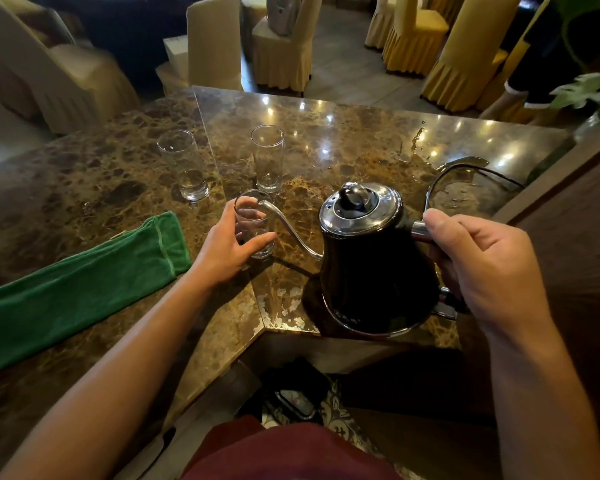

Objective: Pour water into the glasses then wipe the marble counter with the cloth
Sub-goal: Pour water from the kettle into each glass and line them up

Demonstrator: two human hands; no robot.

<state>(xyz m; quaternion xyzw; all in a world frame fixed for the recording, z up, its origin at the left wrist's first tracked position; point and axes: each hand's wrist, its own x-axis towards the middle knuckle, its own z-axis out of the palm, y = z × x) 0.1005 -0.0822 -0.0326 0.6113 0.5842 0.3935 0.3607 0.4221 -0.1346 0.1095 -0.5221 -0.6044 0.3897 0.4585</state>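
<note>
A black gooseneck kettle point(374, 268) with a chrome lid stands over the brown marble counter point(343, 140), and my right hand point(485, 265) grips its handle. Its thin spout tip sits at the rim of a clear glass point(252, 216), which my left hand point(227, 242) holds around its side. Two more tall glasses stand behind: one at the left point(182, 164) with a little water at its bottom, one in the middle point(267, 157). A folded green cloth point(73, 289) lies on the counter to the left of my left arm.
Spilled water glints on the counter at the back right point(420, 147), near a black cord point(471, 168). A potted plant point(589, 91) stands at the far right corner. Chairs in yellow covers point(284, 53) fill the room beyond the counter. A wooden panel point(568, 216) borders the right side.
</note>
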